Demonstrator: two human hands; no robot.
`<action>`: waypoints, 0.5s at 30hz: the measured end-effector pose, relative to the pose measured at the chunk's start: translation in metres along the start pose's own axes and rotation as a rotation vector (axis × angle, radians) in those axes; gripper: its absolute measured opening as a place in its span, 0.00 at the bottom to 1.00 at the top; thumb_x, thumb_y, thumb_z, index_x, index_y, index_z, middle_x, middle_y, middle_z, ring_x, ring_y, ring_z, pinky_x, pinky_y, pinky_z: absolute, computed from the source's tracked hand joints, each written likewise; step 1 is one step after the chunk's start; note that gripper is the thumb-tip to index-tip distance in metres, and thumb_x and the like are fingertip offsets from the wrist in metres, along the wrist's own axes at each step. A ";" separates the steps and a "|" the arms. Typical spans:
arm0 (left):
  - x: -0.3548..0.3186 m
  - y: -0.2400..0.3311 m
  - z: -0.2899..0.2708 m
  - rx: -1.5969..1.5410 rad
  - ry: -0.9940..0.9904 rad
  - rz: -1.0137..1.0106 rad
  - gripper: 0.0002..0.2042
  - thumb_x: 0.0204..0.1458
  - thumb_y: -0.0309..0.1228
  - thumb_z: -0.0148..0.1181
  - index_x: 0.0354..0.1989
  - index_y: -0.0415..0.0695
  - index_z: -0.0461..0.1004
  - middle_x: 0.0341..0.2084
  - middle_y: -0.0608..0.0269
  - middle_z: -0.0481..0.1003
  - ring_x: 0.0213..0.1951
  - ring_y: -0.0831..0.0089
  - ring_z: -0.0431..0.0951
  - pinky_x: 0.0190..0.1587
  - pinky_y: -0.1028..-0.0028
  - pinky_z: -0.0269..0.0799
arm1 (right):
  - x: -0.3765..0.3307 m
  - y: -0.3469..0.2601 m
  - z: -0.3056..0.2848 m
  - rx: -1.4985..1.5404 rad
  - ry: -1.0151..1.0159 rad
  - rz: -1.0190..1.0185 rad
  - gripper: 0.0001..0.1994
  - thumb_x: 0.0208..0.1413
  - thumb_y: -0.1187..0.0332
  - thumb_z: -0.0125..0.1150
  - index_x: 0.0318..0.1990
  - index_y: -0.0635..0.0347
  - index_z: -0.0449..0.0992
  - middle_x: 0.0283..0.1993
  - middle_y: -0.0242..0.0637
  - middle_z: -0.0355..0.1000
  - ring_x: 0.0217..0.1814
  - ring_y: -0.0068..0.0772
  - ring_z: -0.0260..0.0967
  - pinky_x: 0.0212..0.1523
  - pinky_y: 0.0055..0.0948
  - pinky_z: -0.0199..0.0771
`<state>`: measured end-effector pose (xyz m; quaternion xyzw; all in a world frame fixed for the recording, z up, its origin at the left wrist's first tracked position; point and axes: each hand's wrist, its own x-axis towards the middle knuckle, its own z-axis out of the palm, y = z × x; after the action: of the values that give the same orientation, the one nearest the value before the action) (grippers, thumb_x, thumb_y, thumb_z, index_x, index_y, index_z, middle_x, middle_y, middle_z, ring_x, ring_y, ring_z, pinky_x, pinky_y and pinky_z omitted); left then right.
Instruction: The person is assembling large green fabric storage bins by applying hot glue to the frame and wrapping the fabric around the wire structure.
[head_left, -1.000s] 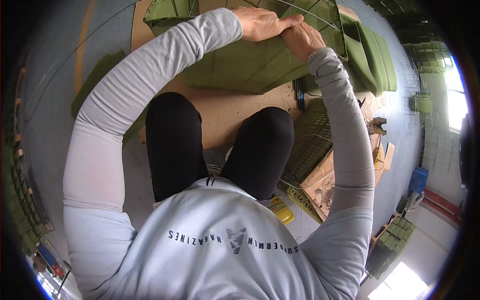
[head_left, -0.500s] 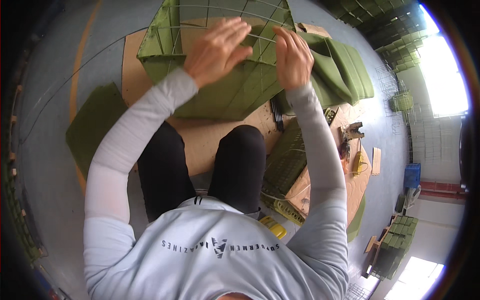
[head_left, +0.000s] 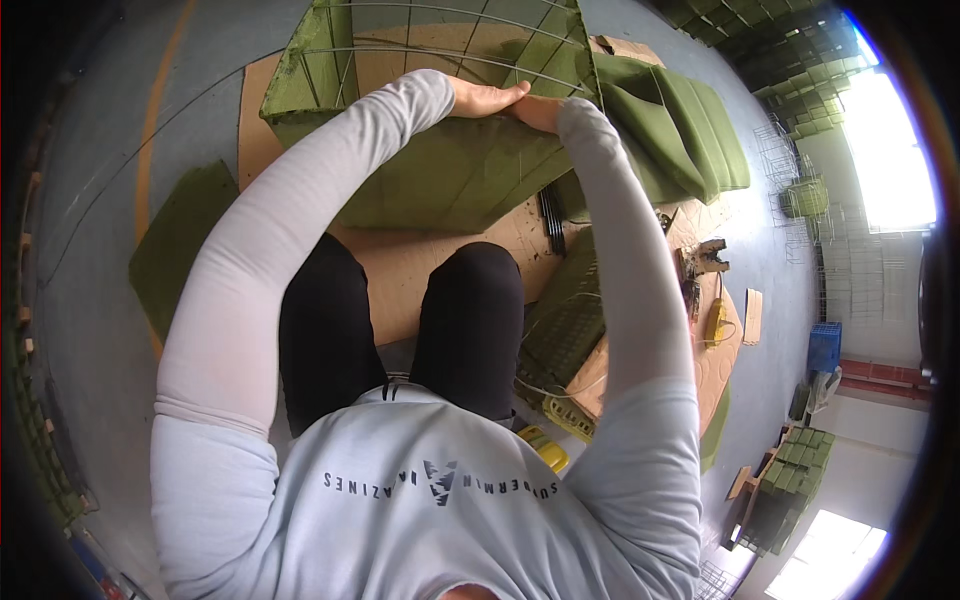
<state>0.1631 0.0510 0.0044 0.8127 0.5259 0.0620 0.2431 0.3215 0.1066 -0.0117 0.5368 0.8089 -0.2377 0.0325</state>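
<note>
Reaching out, my left hand (head_left: 487, 97) and right hand (head_left: 538, 112) meet at the near upper edge of a green, felt-like, wire-framed box (head_left: 440, 185) ahead of me. That edge runs left to right, its right end nearer the hands; whether they grip it, I cannot tell.

1 lg box (head_left: 450, 185), 1 blu crate (head_left: 825, 348)

Large olive-green, fabric-like, wire-gridded box (head_left: 450, 180), top centre, partly cropped. Sits on flat brown cardboard sheet (head_left: 396, 275). Thin grey metal wires cross its open side; near panel slopes down, faintly creased, lower edge angled.
</note>
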 end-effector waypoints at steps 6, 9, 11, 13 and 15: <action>-0.052 0.000 0.009 0.262 0.507 -0.035 0.29 0.59 0.56 0.42 0.46 0.40 0.76 0.44 0.49 0.76 0.48 0.55 0.76 0.54 0.61 0.69 | -0.064 -0.027 0.007 -0.056 0.766 -0.262 0.13 0.58 0.60 0.53 0.40 0.60 0.77 0.44 0.43 0.75 0.45 0.47 0.73 0.46 0.35 0.72; -0.068 -0.008 0.028 0.419 1.191 0.582 0.22 0.58 0.49 0.50 0.35 0.39 0.77 0.31 0.51 0.79 0.37 0.56 0.79 0.42 0.61 0.74 | -0.095 0.013 0.018 -0.166 0.916 -0.457 0.11 0.58 0.62 0.54 0.37 0.60 0.76 0.41 0.41 0.76 0.40 0.47 0.73 0.45 0.39 0.71; -0.070 -0.008 0.035 0.323 1.077 0.506 0.26 0.59 0.52 0.47 0.29 0.38 0.76 0.22 0.51 0.77 0.31 0.55 0.79 0.36 0.61 0.73 | -0.103 0.009 0.023 -0.165 0.888 -0.461 0.16 0.61 0.57 0.49 0.32 0.61 0.75 0.36 0.43 0.76 0.38 0.48 0.73 0.42 0.40 0.71; -0.065 -0.004 0.025 0.266 0.733 0.262 0.30 0.59 0.56 0.42 0.24 0.38 0.75 0.20 0.50 0.76 0.29 0.55 0.79 0.38 0.61 0.74 | -0.096 -0.004 0.012 -0.236 0.605 -0.247 0.21 0.62 0.53 0.44 0.30 0.62 0.75 0.33 0.45 0.75 0.37 0.49 0.73 0.42 0.41 0.71; -0.054 -0.006 0.019 0.216 0.421 0.066 0.41 0.57 0.66 0.29 0.16 0.38 0.71 0.16 0.48 0.75 0.26 0.56 0.79 0.39 0.60 0.73 | -0.084 -0.011 -0.001 -0.316 0.263 -0.016 0.32 0.63 0.46 0.32 0.26 0.64 0.75 0.24 0.50 0.72 0.37 0.51 0.73 0.45 0.40 0.70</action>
<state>0.1410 -0.0016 -0.0067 0.8198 0.5418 0.1815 0.0374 0.3480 0.0319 0.0193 0.5449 0.8377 -0.0359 0.0083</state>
